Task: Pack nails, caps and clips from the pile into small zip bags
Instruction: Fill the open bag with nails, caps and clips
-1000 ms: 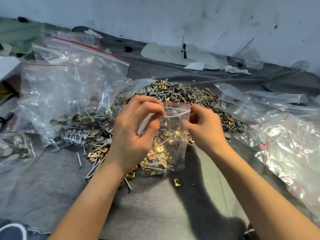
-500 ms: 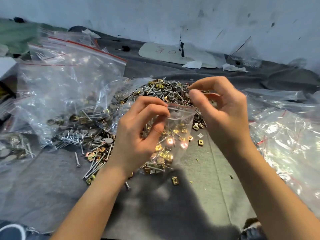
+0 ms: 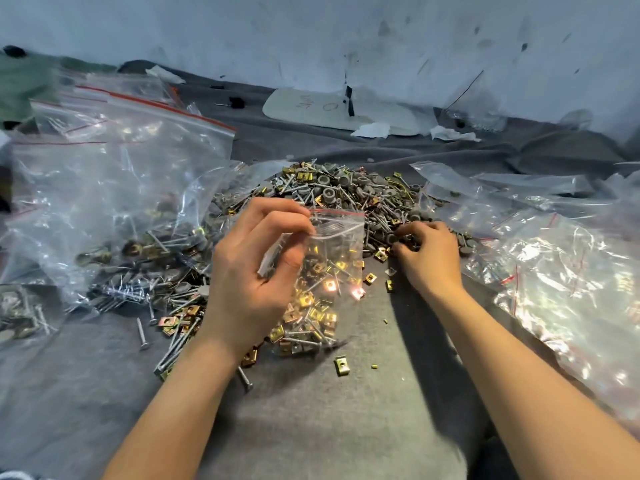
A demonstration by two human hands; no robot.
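**As bagging proceeds**

Left hand [image 3: 252, 271] pinches the mouth of the small zip bag [image 3: 341, 237], upright before the pile [image 3: 346, 192], holding clips [image 3: 330, 285] and nails [image 3: 304, 332]. Right hand [image 3: 427, 258], fingers curled, rests on the pile's edge; grip cannot be told.

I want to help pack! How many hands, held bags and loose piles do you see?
Hands: 2, left hand and right hand
Held small bag: 1
Loose pile: 1
Total: 4
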